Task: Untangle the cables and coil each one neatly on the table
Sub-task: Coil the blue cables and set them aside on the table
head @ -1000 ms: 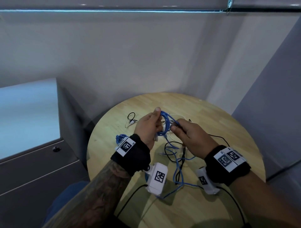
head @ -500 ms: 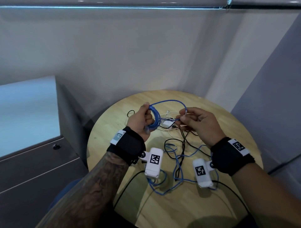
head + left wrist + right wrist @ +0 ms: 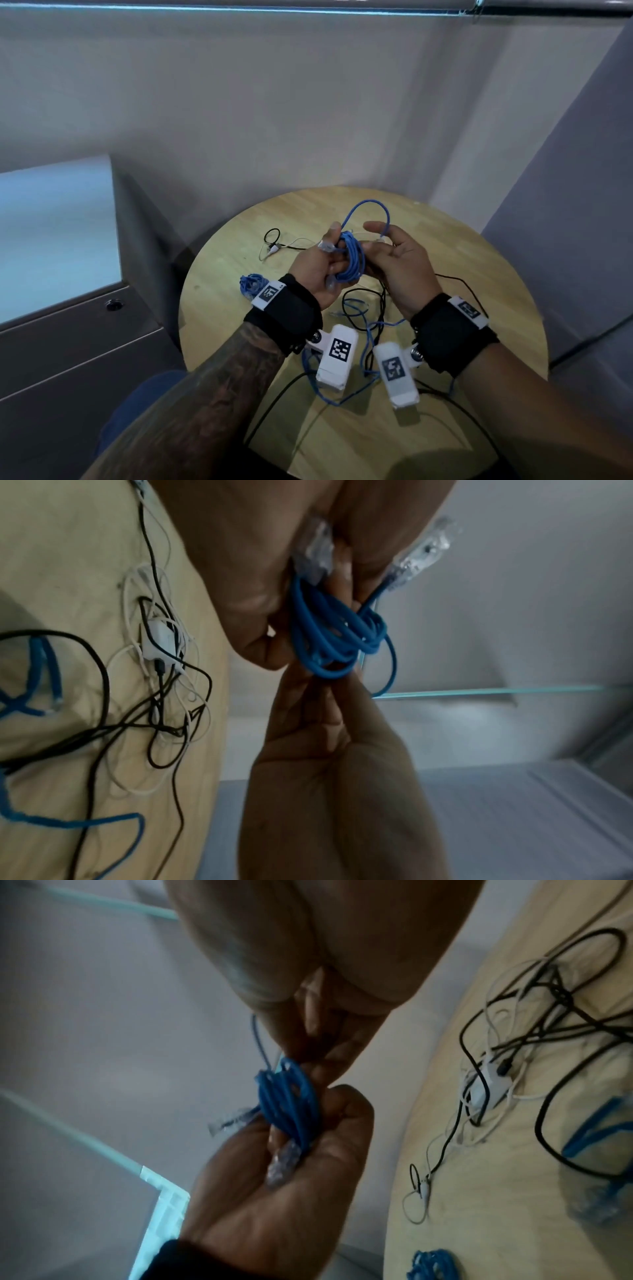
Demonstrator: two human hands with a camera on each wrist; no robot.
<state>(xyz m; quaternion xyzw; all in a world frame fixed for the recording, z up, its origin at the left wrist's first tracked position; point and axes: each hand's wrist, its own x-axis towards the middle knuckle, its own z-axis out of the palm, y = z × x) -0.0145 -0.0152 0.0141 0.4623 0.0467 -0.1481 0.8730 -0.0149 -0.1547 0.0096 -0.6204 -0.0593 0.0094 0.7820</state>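
Blue cable point(image 3: 352, 260), bunched into several loops, held above the worktop point(image 3: 479, 274) in the grip of the left hand point(image 3: 318, 270), fingers curled round the bundle with a clear plug poking out by the thumb. Right hand point(image 3: 400, 263) just beside it, fingers curled and pinching the loops from the other side, as seen from the wrist views; last free loop arching up over both hands. Further out, lying flat on the worktop: a tangle of black cable point(image 3: 363, 308), white cable point(image 3: 137, 653) and another blue cable point(image 3: 342, 394), still crossed over one another. Off to the left, a small blue coil point(image 3: 251, 286) already set down; beyond it a thin earphone-like lead point(image 3: 274, 245). Likely risks: loops springing apart on any loosening of the grip, since nothing ties them; the loose tail snagging the pile below and dragging it along.
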